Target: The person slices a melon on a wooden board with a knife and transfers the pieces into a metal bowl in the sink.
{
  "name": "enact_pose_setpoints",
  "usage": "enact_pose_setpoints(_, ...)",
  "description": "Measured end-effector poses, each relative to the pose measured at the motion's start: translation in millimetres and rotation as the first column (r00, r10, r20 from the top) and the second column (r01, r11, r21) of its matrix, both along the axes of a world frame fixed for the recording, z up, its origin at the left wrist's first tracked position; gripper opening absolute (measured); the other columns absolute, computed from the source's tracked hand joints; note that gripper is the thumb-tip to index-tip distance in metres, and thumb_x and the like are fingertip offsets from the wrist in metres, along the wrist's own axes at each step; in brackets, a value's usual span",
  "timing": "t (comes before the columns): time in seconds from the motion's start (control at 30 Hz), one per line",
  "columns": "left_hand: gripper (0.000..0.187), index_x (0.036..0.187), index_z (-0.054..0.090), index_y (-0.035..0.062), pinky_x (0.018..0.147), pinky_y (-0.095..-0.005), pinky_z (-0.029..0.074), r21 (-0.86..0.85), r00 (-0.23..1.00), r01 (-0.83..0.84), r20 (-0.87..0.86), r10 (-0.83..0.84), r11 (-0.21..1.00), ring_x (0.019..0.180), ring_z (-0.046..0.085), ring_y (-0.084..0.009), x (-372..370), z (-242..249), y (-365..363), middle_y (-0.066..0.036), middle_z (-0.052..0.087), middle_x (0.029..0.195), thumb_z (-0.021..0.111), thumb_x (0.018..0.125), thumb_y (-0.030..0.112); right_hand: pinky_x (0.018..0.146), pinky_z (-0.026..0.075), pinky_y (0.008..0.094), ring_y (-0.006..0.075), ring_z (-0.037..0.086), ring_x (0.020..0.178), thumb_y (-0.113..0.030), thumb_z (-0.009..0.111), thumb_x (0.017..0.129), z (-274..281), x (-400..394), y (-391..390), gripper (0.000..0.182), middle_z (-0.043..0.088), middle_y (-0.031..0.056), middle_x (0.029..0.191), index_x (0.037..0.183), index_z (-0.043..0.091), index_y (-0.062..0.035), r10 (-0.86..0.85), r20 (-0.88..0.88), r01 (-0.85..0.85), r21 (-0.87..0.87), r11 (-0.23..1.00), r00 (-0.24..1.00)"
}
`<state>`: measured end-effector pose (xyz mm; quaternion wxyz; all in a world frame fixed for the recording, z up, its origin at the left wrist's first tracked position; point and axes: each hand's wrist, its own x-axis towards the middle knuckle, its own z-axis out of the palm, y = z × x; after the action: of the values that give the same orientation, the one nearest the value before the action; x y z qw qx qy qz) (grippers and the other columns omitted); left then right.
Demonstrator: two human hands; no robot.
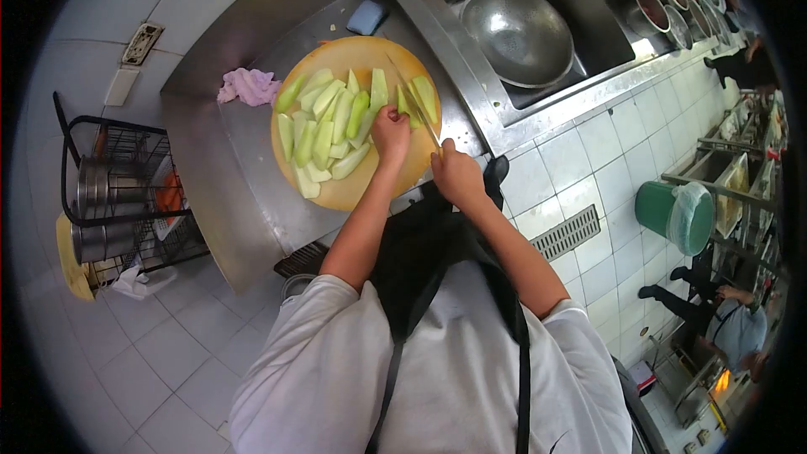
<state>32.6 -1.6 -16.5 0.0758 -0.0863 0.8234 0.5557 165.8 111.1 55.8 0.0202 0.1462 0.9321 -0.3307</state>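
Kitchen: tiled rm.; steel counter [239, 147], L of person.
Board: round, yellow [349, 52], on counter; pale-green veg. pieces [322, 145], mostly in its L half, a few at R beyond blade.
R hand: grasps [459, 175] knife [420, 115] by handle; blade points far-L over board.
L hand: fingers bent [391, 134], just beside blade; whether they grip a pc., can't tell.
Risk: cut fingertip, if blade slips L or L fingers stray under edge; pieces could also roll off near rim if nudged, since some lie close to it.
Wok: steel [517, 34], far-R; inner metal shows.
Bin: green [660, 206], R, w/ translucent liner; contents not discernible.
Rack: black wire [118, 122], L, w/ steel pots [94, 231] & orange item [170, 193]; pot contents hidden.
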Motion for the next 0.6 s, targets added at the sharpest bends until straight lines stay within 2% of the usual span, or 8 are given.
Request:
enact_pose_setpoints(0.03,0.032,0.108,0.068,-0.003,0.069,-0.0396,0.058,-0.027,1.0,0.014,-0.01,-0.015,1.0,0.075,0.072,-0.0289,-2.8,0.8,-0.9,-0.017,0.072,0.084,0.076,0.083,0.015,0.06,0.054,0.0546,0.0447,0.068,0.064,-0.023,0.062,0.096,12.7,1.7,4.7,0.026,0.066,0.0256,0.067,0.097,0.05,-0.0002,-0.008,-0.025,0.008,-0.005,1.0,1.0)
enact_pose_setpoints(0.13,0.037,0.109,0.068,-0.0011,0.079,-0.0439,0.057,-0.277,0.991,0.12,-0.026,-0.132,0.953,0.085,0.072,-0.036,-8.6,10.5,9.5,-0.02,0.072,0.089,0.079,0.081,0.02,0.058,0.052,0.0569,0.0465,0.066,0.064,-0.025,0.064,0.096,35.4,9.8,20.8,0.029,0.064,0.0267,0.066,0.098,0.049,-0.0011,-0.064,-0.062,0.063,-0.025,0.998,0.996)
enact_pose_setpoints(0.23,0.04,0.111,0.068,0.0008,0.084,-0.0466,0.055,-0.474,0.948,0.131,-0.198,-0.25,0.871,0.095,0.07,-0.0399,-4.5,18.9,19.2,-0.021,0.073,0.095,0.079,0.081,0.025,0.06,0.051,0.0583,0.0487,0.066,0.068,-0.026,0.063,0.097,39.0,23.1,35.9,0.029,0.064,0.0276,0.068,0.098,0.048,-0.0012,-0.133,-0.053,0.128,-0.085,0.988,0.99)
enact_pose_setpoints(0.33,0.039,0.112,0.068,0.003,0.085,-0.0476,0.054,-0.456,0.964,0.114,-0.163,-0.209,0.883,0.099,0.07,-0.0396,-5.7,18.8,21.0,-0.02,0.074,0.099,0.078,0.08,0.024,0.063,0.05,0.0591,0.05,0.065,0.069,-0.026,0.062,0.097,33.2,39.3,44.3,0.029,0.064,0.0286,0.07,0.098,0.048,-0.0008,-0.128,-0.051,0.125,-0.062,0.99,0.99)
enact_pose_setpoints(0.43,0.039,0.114,0.068,0.005,0.083,-0.0465,0.054,-0.405,0.982,0.179,0.014,-0.189,0.897,0.098,0.07,-0.0383,-10.2,20.3,8.3,-0.019,0.074,0.102,0.078,0.079,0.021,0.065,0.049,0.0601,0.0514,0.064,0.072,-0.027,0.063,0.097,29.2,56.3,47.8,0.03,0.064,0.0303,0.072,0.097,0.049,-0.0003,-0.114,0.032,0.117,-0.108,0.987,0.993)
enact_pose_setpoints(0.53,0.04,0.114,0.069,0.0016,0.072,-0.0371,0.055,-0.322,0.963,0.237,-0.048,-0.266,0.916,0.081,0.071,-0.0255,-6.3,26.3,-19.4,-0.014,0.074,0.092,0.08,0.08,0.017,0.065,0.049,0.0598,0.0515,0.064,0.072,-0.028,0.064,0.097,22.4,69.9,52.9,0.031,0.064,0.0302,0.072,0.097,0.051,-0.0006,-0.084,0.072,0.093,-0.13,0.987,0.994)
enact_pose_setpoints(0.6,0.035,0.114,0.069,0.0012,0.068,-0.0315,0.053,-0.149,0.936,0.352,0.057,-0.348,0.924,0.079,0.068,-0.0178,0.8,34.6,-49.3,-0.009,0.073,0.091,0.079,0.082,0.012,0.064,0.049,0.0594,0.0514,0.064,0.072,-0.028,0.064,0.097,20.6,78.2,54.8,0.03,0.064,0.0299,0.072,0.098,0.052,-0.001,-0.067,0.093,0.08,-0.146,0.986,0.993)
